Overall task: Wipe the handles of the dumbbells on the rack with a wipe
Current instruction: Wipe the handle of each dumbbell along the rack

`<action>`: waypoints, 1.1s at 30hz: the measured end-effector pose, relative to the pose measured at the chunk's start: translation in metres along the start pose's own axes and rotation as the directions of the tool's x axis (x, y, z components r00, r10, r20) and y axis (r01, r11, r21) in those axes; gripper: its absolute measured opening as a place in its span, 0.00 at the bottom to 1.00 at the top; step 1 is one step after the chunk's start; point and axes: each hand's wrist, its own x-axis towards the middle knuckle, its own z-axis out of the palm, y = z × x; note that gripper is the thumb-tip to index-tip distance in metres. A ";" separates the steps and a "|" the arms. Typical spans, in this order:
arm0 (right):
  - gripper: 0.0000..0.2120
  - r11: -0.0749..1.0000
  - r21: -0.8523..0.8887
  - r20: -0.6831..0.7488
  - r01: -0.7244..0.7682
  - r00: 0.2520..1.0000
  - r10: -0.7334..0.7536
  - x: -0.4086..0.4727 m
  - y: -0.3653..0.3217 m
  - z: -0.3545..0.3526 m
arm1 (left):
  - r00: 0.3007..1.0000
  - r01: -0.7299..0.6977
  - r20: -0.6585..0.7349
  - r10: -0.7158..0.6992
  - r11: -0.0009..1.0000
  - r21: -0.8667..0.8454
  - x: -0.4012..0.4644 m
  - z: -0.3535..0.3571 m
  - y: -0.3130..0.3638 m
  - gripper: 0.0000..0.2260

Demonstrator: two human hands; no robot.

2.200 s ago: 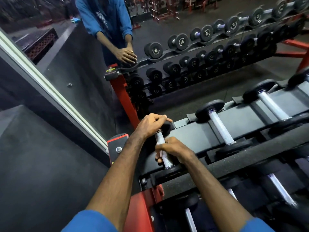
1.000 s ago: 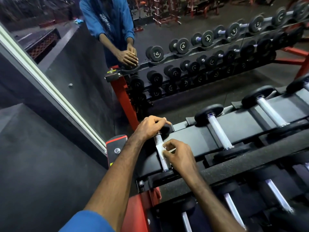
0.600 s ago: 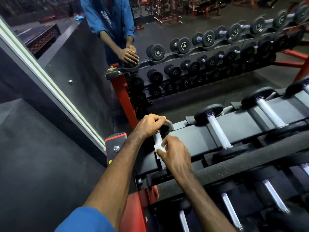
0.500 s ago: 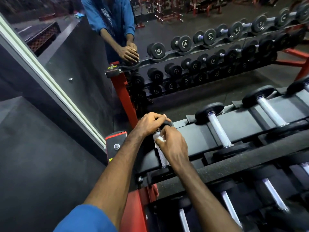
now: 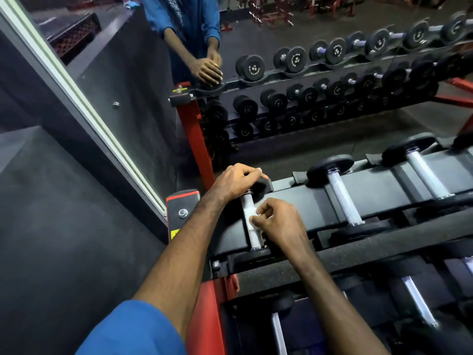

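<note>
While my left hand [image 5: 236, 181] curls over the far head of the end dumbbell [image 5: 252, 221], gripping it, my right hand [image 5: 277, 221] pinches a small white wipe [image 5: 252, 217] against the middle of its knurled handle, fingers bent and close together. The dumbbell lies in the leftmost cradle of the rack [image 5: 294, 208], on the top tier. Just to the right, a second dumbbell [image 5: 341, 198] and a third dumbbell [image 5: 425, 172] sit in their own cradles. More handles show on the tier below. A mirror [image 5: 256, 60] behind reflects the rack.
</note>
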 end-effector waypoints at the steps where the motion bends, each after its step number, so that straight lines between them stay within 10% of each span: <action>1: 0.09 1.000 0.005 0.034 -0.013 0.999 0.012 -0.003 0.007 -0.001 | 1.000 0.001 -0.001 -0.001 1.000 -0.002 0.000 0.000 -0.001 0.15; 14: 0.11 0.872 0.424 0.533 -0.244 0.846 -0.022 0.001 0.032 -0.009 | 1.000 -0.016 -0.026 0.016 1.000 0.003 0.000 0.000 -0.001 0.15; 23: 0.10 0.842 0.403 0.664 -0.359 0.748 0.002 0.020 0.035 -0.005 | 1.000 -0.002 -0.022 0.003 1.000 0.024 0.000 0.000 -0.001 0.16; 33: 0.09 0.792 0.526 0.531 -0.309 0.847 -0.022 0.011 0.036 -0.004 | 1.000 0.011 -0.028 -0.010 0.999 0.044 -0.001 -0.001 0.002 0.15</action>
